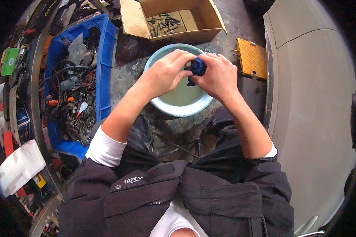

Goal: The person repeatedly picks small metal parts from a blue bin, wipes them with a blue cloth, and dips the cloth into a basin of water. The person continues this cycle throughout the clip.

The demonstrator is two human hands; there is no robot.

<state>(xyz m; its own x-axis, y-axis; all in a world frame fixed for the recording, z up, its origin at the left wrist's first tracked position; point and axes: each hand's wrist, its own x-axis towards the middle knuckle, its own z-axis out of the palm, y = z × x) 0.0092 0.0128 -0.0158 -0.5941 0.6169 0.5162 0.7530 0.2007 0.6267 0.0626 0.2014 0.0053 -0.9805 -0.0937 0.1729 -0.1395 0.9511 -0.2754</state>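
Observation:
Above a pale blue basin [178,111] of cloudy liquid, my two hands come together. My right hand [221,75] is closed around a bunched dark blue cloth [198,67], and a dark tail of it hangs down over the liquid. My left hand [168,73] meets it from the other side, thumb and fingers curled in a pinch at the cloth's left edge. A small dark thing shows between those fingertips, too covered to name. Whether the cloth wraps anything is hidden.
Beyond the basin, an open cardboard box [194,37] contains several dark bolts [168,24]. On the left, a blue crate [103,71] is heaped with wires and parts beside cluttered metal shelving [39,98]. A yellow tread-patterned block [252,59] and a large beige panel [312,98] flank the right.

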